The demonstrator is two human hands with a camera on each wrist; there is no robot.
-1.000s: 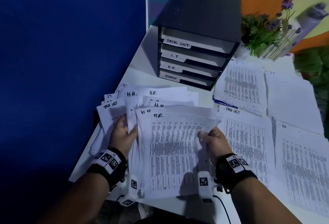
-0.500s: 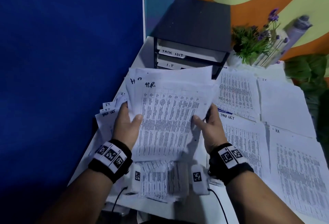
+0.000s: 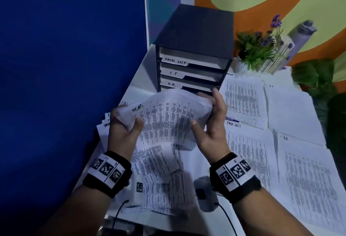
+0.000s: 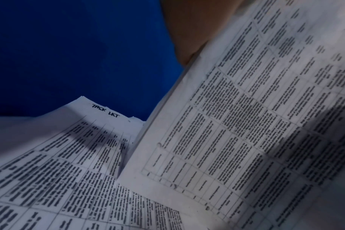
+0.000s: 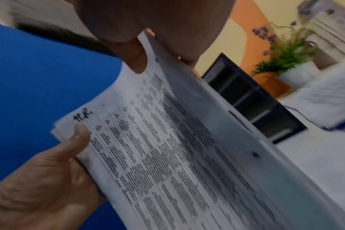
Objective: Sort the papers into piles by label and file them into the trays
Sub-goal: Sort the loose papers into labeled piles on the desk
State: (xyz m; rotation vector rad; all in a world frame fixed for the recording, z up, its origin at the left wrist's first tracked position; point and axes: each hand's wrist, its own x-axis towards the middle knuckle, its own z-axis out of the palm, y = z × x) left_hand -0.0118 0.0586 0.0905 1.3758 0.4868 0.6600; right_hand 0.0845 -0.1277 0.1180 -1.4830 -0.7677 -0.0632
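I hold a stack of printed sheets marked H.R. [image 3: 164, 117] up off the desk, bowed upward, just in front of the black tray unit [image 3: 194, 48]. My left hand [image 3: 125, 127] grips its left edge, thumb on top near the label. My right hand [image 3: 209, 123] grips the right edge, thumb on the front, fingers behind. The right wrist view shows the H.R. stack [image 5: 167, 140] with the left hand's thumb [image 5: 79, 137] on it. In the left wrist view the held stack [image 4: 256, 124] hangs over a sheet marked TASK LIST [image 4: 85, 140]. Tray labels read TASK LIST, I.T and H.R.
More sheets [image 3: 162, 179] lie on the white desk under my hands. To the right lie sorted piles: ADMIN [image 3: 243, 100], IT [image 3: 292, 112], TASK LIST [image 3: 250, 153], HR [image 3: 314, 179]. A potted plant [image 3: 258, 50] stands right of the trays. A blue partition [image 3: 71, 67] borders the left.
Both hands lifted the H.R. stack off the spread of papers and carried it forward toward the tray unit. The stack now bows upward and hides the lowest tray.
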